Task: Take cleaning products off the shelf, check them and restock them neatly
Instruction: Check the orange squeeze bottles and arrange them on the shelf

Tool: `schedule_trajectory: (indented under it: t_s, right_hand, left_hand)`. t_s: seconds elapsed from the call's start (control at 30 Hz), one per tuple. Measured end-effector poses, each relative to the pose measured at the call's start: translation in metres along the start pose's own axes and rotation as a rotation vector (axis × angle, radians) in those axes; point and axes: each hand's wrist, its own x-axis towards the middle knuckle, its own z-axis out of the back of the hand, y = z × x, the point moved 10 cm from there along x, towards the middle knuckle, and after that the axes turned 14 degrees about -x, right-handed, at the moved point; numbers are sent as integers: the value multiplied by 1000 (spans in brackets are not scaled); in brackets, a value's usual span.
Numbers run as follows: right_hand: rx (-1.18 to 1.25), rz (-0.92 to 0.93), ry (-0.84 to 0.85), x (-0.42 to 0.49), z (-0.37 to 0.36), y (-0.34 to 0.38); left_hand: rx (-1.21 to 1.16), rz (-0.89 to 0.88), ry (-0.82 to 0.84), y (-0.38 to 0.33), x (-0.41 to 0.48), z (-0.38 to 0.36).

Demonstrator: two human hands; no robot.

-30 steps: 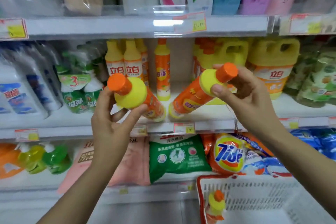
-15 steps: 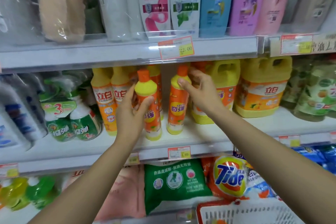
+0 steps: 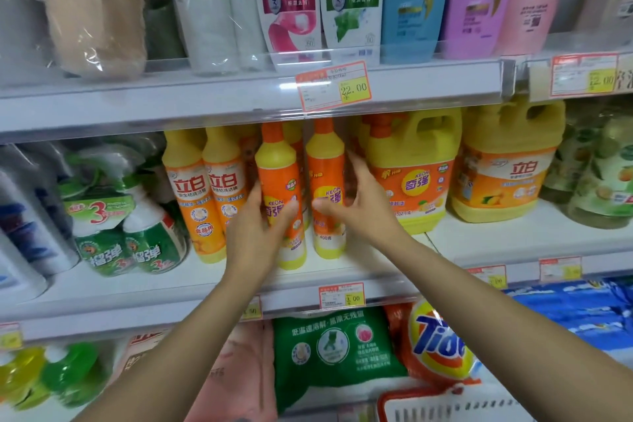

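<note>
Two orange-and-yellow dish soap bottles stand upright side by side on the middle shelf [image 3: 342,271]. My left hand [image 3: 260,233] wraps the lower body of the left bottle [image 3: 279,178], thumb across its label. My right hand [image 3: 356,205] holds the right bottle [image 3: 325,164], fingers behind it and thumb on the front label. Both bottles rest with their yellow bases on the shelf, a narrow gap between them.
Two taller yellow-capped bottles [image 3: 205,188] stand just left; big yellow jugs [image 3: 411,168] just right. Green spray bottles [image 3: 126,240] sit further left. Shampoo bottles fill the shelf above. Detergent bags [image 3: 339,353] lie below, and a red-rimmed white basket [image 3: 445,404] is at the bottom right.
A second ago both bottles were held tilted in front of the shelf. They now stand upright on it, pushed closer together, and my hands have slid lower on them.
</note>
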Motion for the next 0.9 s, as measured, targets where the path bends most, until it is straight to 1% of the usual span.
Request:
schedule_trajectory:
  t_s: [0.1,0.17,0.27,0.37,0.63,0.77,0.83,0.9]
  right_hand:
    - [-114,-121,117,-19,-25,-28]
    - [-181,-144,132,-28,-30,-39]
    - [-177,-129,110,-30,-29,-42]
    - [-180,-112,125,-28,-28,-41]
    - [-168,-102,47,-23,-27,-52]
    - [-191,-72,37,-25,-33,-58]
    - [-237,-41,47,-28,-38,-61]
    - [-281,-7,40,-31,-37,-61]
  left_hand:
    - [168,115,78,33,-19,-11]
    - [226,187,95,50,-24,-16]
    - [188,213,40,56,-19,-19]
    - [168,219,-2,56,-13,-25]
    - [248,175,-44,60,-8,-38]
    - [231,91,-9,53,-16,-44]
    - [246,37,-29,45,-28,-37]
    - [318,-4,-78,39,-46,-22]
